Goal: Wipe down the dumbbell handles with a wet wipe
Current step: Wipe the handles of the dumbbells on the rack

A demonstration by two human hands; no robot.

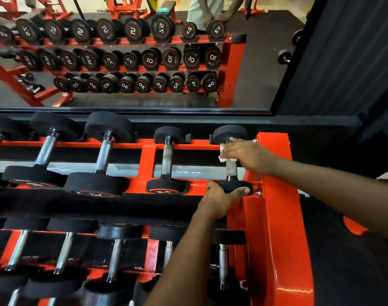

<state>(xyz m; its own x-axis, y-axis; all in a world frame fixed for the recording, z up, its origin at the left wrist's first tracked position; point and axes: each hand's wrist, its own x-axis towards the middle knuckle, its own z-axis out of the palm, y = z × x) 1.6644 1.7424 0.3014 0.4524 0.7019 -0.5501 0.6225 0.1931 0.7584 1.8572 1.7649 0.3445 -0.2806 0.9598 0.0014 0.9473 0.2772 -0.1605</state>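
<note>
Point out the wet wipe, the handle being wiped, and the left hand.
wet wipe [222, 156], head view, its exposed white left edge.
dumbbell handle [231, 170], head view, bare knurled metal below the wipe.
left hand [219, 199], head view, back of hand.

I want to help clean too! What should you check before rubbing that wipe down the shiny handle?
1. The white wet wipe sits on the rightmost dumbbell's knurled steel handle: ok.
2. The right hand holds the wipe against it: ok.
3. The left hand grips the near black rubber head, steadying it: ok.
4. The dumbbell rests in the red steel rack: ok.
5. Wipe damp enough: cannot tell.
</note>
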